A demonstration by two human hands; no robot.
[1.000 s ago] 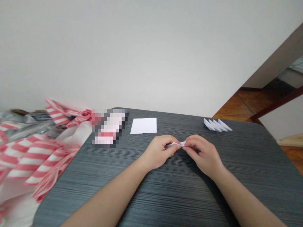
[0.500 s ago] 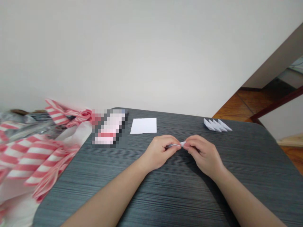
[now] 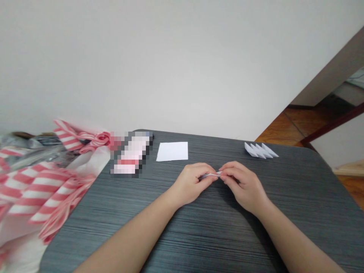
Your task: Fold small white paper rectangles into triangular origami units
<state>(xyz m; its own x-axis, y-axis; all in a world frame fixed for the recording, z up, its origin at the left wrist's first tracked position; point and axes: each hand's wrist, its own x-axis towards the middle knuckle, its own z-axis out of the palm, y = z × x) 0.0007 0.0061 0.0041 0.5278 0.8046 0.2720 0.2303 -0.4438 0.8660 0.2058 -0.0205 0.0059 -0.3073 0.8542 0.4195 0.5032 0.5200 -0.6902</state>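
Note:
My left hand [image 3: 191, 182] and my right hand [image 3: 243, 185] meet at the middle of a dark striped table [image 3: 199, 235]. Both pinch a small folded piece of white paper [image 3: 212, 174] between fingertips, flattened just above the tabletop. Fingers of both hands are curled closed around it. A flat white paper sheet [image 3: 172, 151] lies beyond my left hand. A row of several folded white paper pieces [image 3: 261, 150] rests at the far right of the table.
A blurred pink and white object [image 3: 131, 154] lies left of the sheet. Red and white striped bags [image 3: 42, 182] crowd the table's left side. A pale wall stands behind; a wooden floor [image 3: 287, 127] shows at right.
The folded paper has been pressed flatter between my fingers. My hands have barely shifted.

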